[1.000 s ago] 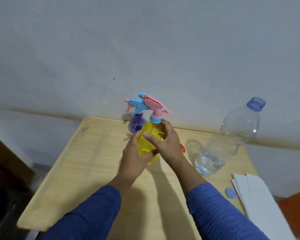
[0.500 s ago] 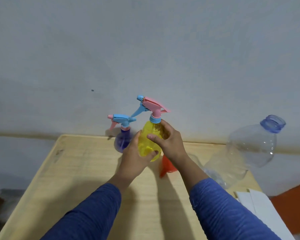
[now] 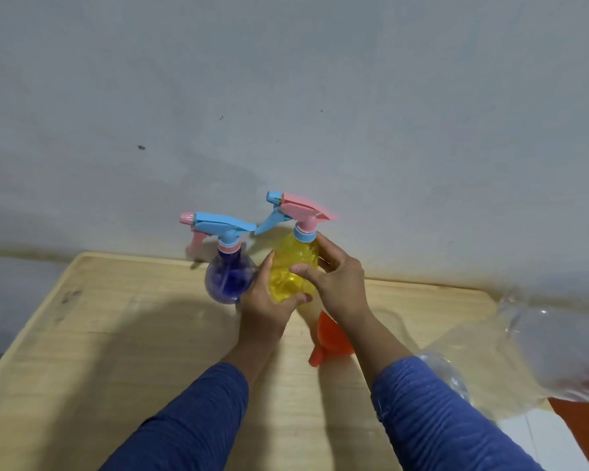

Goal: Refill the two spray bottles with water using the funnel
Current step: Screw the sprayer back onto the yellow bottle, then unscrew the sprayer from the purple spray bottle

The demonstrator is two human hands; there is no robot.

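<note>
A yellow spray bottle (image 3: pixel 288 270) with a pink trigger head and blue collar is held upright above the wooden table (image 3: pixel 116 334). My left hand (image 3: pixel 264 307) cups its lower body. My right hand (image 3: pixel 337 283) wraps its right side, thumb near the collar. Just to the left, a purple spray bottle (image 3: pixel 228 280) with a blue head and pink collar stands on the table near the wall. An orange funnel (image 3: pixel 329 338) lies on the table below my right wrist, partly hidden. At the right, a clear plastic water bottle (image 3: pixel 541 351) appears blurred and close to the camera.
A grey wall runs right behind the table's far edge. Some white paper or card (image 3: pixel 541 436) lies at the table's lower right corner. Orange-red floor (image 3: pixel 585 423) shows past the right edge.
The view has shifted, so the purple bottle now appears further left of the yellow one and the funnel has come into sight. Both hands keep their hold on the yellow bottle.
</note>
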